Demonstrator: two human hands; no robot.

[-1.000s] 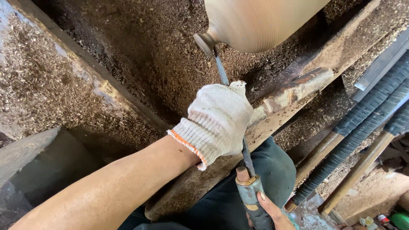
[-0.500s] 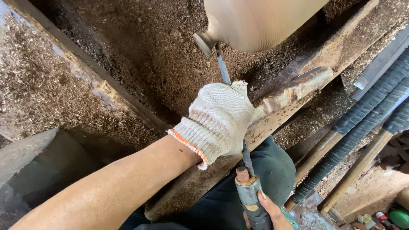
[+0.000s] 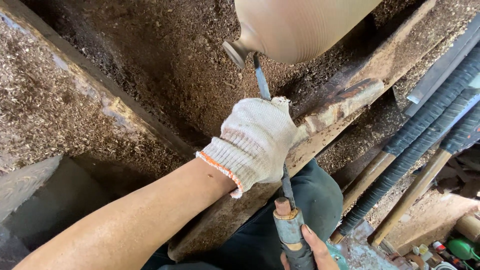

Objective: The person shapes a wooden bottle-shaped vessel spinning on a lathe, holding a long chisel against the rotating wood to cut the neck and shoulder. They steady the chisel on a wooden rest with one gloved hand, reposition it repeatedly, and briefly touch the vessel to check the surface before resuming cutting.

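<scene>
Little has changed over the last second. The left hand (image 3: 257, 142), in a white knit glove with an orange cuff edge, keeps the same spot on the tool rest (image 3: 340, 107), and the chisel (image 3: 261, 80) still points up at the narrow neck of the wooden piece (image 3: 300, 25). The tip has crept only slightly along that neck toward the small flared end, so by the look of it the cut is a slow, steady pass rather than a new one.

The left fingers are curled down over the chisel shaft, pinning it to the rest; the shaft vanishes under the glove and comes out again below it. The right hand (image 3: 312, 250) shows only at the bottom edge, bare, with its fingers wrapped round the chisel's handle (image 3: 291, 235); how tight the grip is cannot be told, as most of the hand is out of view.

The wooden piece is pale and smooth, with fine turning lines running round its wide body, which tapers to a short stem and a rounded knob. The chisel shaft is thin dark steel; the handle is a grey metal sleeve with a wooden plug at its top. The rest is a rough, worn timber bar. Brown sawdust (image 3: 125, 55) and shavings lie thick over the beams below. To the right lean several long tools (image 3: 425, 130) with ribbed black grips and wooden shafts.
</scene>
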